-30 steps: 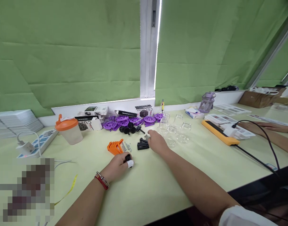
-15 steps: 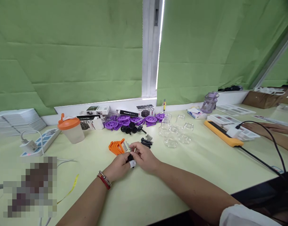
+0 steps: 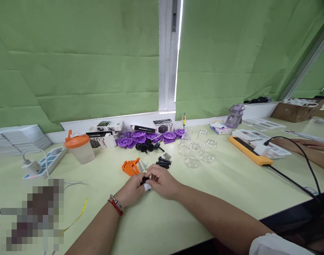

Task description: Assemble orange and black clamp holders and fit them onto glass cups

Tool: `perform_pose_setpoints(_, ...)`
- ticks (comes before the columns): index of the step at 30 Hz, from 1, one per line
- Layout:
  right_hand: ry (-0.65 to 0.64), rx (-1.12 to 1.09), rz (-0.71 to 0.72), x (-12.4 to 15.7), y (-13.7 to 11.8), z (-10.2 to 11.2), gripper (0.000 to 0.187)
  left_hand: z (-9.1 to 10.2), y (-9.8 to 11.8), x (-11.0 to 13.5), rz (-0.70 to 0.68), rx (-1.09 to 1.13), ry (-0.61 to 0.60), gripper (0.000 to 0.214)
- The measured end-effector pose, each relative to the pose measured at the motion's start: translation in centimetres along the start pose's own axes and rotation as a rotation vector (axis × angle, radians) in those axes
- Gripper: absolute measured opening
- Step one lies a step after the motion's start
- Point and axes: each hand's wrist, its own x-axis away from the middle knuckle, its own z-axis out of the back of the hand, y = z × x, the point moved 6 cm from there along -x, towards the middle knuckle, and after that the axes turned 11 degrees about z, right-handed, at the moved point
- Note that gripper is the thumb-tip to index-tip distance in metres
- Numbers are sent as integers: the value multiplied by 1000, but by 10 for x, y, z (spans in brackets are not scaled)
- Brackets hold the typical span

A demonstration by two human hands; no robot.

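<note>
My left hand (image 3: 131, 190) is closed round a small black part (image 3: 144, 180), mostly covered by fingers; its exact kind does not show. White wrapping shows on the left thumb. Over the same part, my right hand (image 3: 164, 182) is closed, thumb and fingertips pinched together at its top; anything small between them is hidden. Just beyond the hands lie orange plastic pieces (image 3: 130, 167), thin metal pins (image 3: 143, 165), black handle-like pieces (image 3: 163, 162) and small springs (image 3: 167, 156). Farther back are black knob-like parts (image 3: 148, 145) and purple spoked pieces (image 3: 139, 137).
Clear glass jars (image 3: 192, 160) stand right of centre. An orange-lidded cup (image 3: 82, 152) and a white power strip (image 3: 49, 163) are at left. A yellow-orange power strip (image 3: 249, 151) lies at right, near another person's forearms (image 3: 314, 152). Boxes (image 3: 100, 140) line the back.
My right fingertips have come down closer onto the black part, and both hands have shifted slightly. The loose parts on the table stay where they were.
</note>
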Motion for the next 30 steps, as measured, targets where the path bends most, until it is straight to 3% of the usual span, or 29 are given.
perform_pose_setpoints(6, 28, 48, -94, 0, 5, -1, 8, 0, -3, -1, 35, -7, 7, 21)
perform_pose_setpoints(12, 57, -95, -357, 6, 29, -11, 9, 6, -7, 0, 80, -87, 66, 27)
perform_pose_setpoints(18, 8, -43, -548, 14, 45, -16, 8, 9, -8, 1, 122, -189, 65, 18)
perform_pose_setpoints(26, -102, -141, -615, 19, 47, -28, 9, 9, -6, 3, 121, -321, 36, 17)
perform_pose_setpoints(30, -111, 175, -478, 10, 42, 1, 13, 12, -7, 5, 163, -333, 51, 18)
